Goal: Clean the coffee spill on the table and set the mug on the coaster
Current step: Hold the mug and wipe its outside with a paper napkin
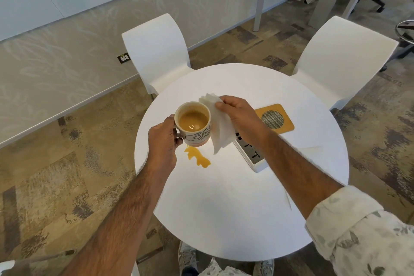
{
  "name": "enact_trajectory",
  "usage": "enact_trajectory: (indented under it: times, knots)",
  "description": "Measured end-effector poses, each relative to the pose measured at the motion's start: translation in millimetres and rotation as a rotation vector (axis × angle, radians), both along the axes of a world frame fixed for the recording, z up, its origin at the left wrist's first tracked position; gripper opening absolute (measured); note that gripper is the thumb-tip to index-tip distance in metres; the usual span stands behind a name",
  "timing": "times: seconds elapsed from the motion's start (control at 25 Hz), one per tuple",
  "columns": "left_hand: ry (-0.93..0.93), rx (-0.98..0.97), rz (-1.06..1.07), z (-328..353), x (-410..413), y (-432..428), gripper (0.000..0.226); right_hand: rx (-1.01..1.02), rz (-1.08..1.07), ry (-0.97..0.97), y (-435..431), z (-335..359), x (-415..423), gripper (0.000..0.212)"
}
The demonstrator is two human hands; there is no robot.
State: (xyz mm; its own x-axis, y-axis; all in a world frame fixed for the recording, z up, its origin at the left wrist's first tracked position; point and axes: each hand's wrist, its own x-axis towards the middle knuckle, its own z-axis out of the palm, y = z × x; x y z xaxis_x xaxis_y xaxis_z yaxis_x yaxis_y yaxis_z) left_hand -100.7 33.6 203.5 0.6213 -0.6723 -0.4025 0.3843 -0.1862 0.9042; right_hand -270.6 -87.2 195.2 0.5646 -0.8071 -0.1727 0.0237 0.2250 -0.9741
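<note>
My left hand grips the handle of a cream mug with coffee inside, holding it lifted above the round white table. Just below and right of the mug lies an orange-brown coffee spill on the tabletop. My right hand holds a white paper napkin that hangs beside the mug's right side. Right of that hand, an orange coaster with a round grey mesh centre lies flat on the table.
A white power strip lies on the table under my right forearm. Another white napkin rests to the right. Two white chairs stand at the far side. My shoes show below the table's near edge.
</note>
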Motion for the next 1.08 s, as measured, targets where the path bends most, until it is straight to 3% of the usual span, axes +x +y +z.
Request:
enact_trajectory:
  times: [0.16,0.6,1.08]
  knots:
    - [0.002,0.035,0.043,-18.8,21.1,-18.2,0.028,-0.203,0.146,0.207,-16.6,8.9,32.1,0.021]
    - [0.027,0.080,0.091,-113.0,103.8,-84.2,0.016,-0.123,0.140,0.265,-77.3,-76.5,117.3,0.021]
    - [0.069,0.126,0.096,-213.5,156.8,-117.5,0.014,-0.145,0.196,0.412,-105.3,-152.1,172.4,0.035]
